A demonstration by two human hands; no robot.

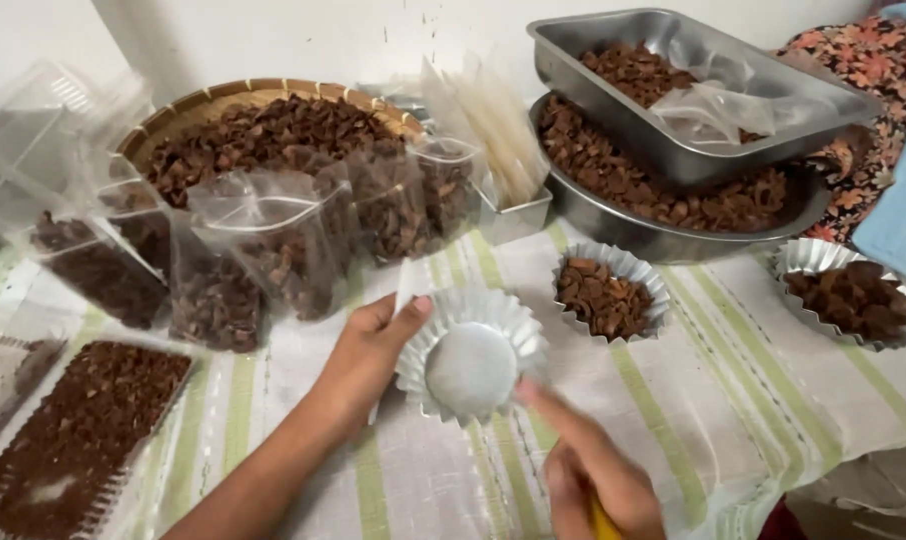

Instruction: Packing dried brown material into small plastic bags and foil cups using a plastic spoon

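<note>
Head view: left hand (373,350) pinches the rim of an empty fluted foil cup (471,367), thumb on top. Right hand (598,475), just beside it, extends one finger toward the rim. Squeezing too hard could crumple the thin foil.

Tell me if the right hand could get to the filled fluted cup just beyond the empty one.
Probably yes. The right hand sits near the empty fluted cup, and the filled fluted cup stands just beyond on bare striped cloth, with nothing between them.
</note>
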